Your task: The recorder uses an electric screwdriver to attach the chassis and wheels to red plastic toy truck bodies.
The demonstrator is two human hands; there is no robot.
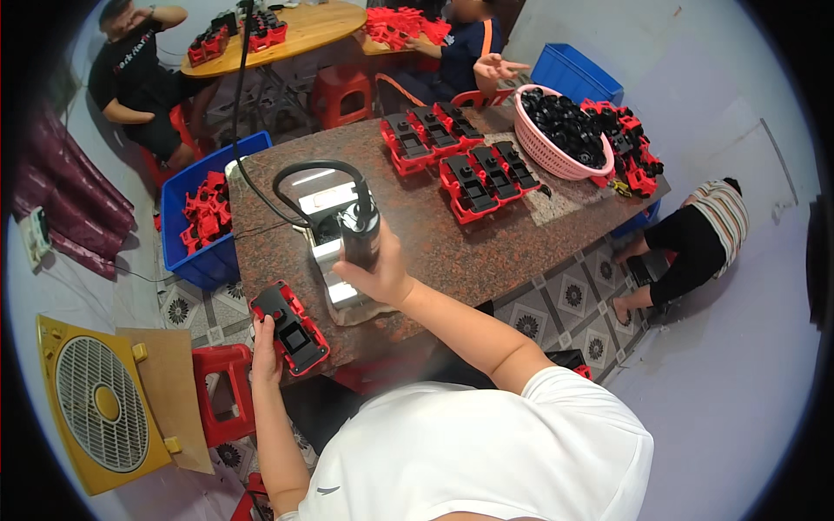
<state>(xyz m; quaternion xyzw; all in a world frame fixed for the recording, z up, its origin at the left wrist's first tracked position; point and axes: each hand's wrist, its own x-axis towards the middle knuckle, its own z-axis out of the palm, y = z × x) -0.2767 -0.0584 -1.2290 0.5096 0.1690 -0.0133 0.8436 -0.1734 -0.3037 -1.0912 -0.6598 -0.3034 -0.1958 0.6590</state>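
A red-and-black part [291,327] is gripped by the left hand [265,352] at the table's [486,252] near edge. A black corded tool [359,233] is clasped tight in the right hand [380,276].

A speckled reddish-brown stone table [512,243] is stretching across the centre of the frame. A round pale wooden table [321,26] is standing at the upper middle, with a red plastic stool [343,91] beneath it. Patterned grey floor tiles [565,300] are showing at centre right, giving way to plain pale flooring [738,365] on the right. A yellow box fan [100,404] is lying at lower left beside another red plastic stool [224,391]. A dark maroon curtain [69,208] is hanging at the left edge.
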